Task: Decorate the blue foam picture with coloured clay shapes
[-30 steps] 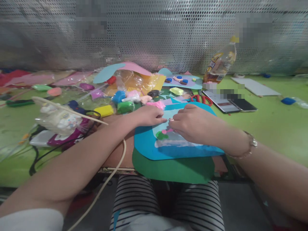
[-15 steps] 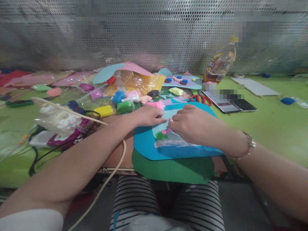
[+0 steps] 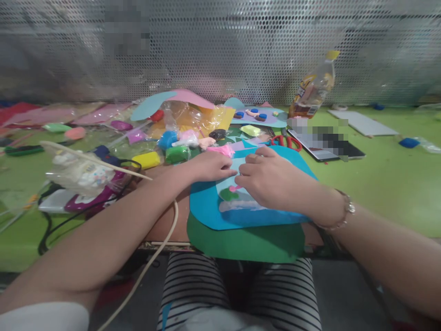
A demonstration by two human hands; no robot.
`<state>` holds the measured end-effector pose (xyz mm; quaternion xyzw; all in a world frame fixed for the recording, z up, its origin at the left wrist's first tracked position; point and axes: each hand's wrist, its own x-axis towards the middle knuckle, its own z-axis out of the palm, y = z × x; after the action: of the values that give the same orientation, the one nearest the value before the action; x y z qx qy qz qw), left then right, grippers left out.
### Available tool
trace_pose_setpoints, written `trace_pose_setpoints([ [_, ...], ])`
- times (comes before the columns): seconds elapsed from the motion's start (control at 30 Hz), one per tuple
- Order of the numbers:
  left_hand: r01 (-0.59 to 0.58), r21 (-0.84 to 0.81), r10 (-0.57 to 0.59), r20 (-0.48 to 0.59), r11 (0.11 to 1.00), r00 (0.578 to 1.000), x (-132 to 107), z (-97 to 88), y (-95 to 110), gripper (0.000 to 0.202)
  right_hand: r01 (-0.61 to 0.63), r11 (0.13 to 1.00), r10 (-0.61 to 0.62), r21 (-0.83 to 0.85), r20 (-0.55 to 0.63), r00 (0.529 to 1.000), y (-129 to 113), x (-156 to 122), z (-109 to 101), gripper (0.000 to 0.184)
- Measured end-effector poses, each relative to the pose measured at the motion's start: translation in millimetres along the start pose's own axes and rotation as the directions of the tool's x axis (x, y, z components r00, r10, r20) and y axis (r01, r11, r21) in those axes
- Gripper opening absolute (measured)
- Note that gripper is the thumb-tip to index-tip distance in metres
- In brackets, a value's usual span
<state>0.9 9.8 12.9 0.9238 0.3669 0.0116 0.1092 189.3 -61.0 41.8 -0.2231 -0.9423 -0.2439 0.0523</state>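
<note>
A light-blue paper (image 3: 223,181) lies on a bright blue rounded sheet (image 3: 206,209), with a dark green sheet (image 3: 246,243) showing below it. Stuck on the light-blue paper are a green clay patch (image 3: 228,195), a thin pink clay piece (image 3: 234,188) and a whitish smeared strip (image 3: 237,206). My left hand (image 3: 215,166) rests at the paper's left edge, one finger stretched along the surface, the others partly hidden. My right hand (image 3: 263,177) is bent over the paper with fingertips pinched together just above the pink piece; whatever they hold is hidden.
Wrapped clay packs, among them yellow (image 3: 147,160), green (image 3: 177,154) and pink (image 3: 222,150), lie beyond my left hand. Red-handled scissors (image 3: 286,142), phones (image 3: 319,145) and a bottle (image 3: 313,89) stand or lie at right. A cream cable (image 3: 168,234) passes under my left forearm.
My right fingers have shifted slightly to the left and down at the same spot, uncovering less of the pink piece. The left hand stays nearly in place; the view has moved a little.
</note>
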Motion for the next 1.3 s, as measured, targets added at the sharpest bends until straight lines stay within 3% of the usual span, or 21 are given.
trace_pose_setpoints([
  [0.67, 0.015, 0.031, -0.015, 0.012, 0.999, 1.0, 0.0, 1.1, -1.0, 0.031, -0.005, 0.998, 0.005, -0.068, 0.0, 1.0, 6.7, -2.9, -2.3, 0.016],
  [1.3, 0.004, 0.032, -0.004, 0.001, 0.999, 1.0, -0.4, 0.2, 1.0, 0.029, 0.014, 1.0, -0.014, -0.016, -0.004, 1.0, 6.9, -2.8, -3.0, 0.02],
])
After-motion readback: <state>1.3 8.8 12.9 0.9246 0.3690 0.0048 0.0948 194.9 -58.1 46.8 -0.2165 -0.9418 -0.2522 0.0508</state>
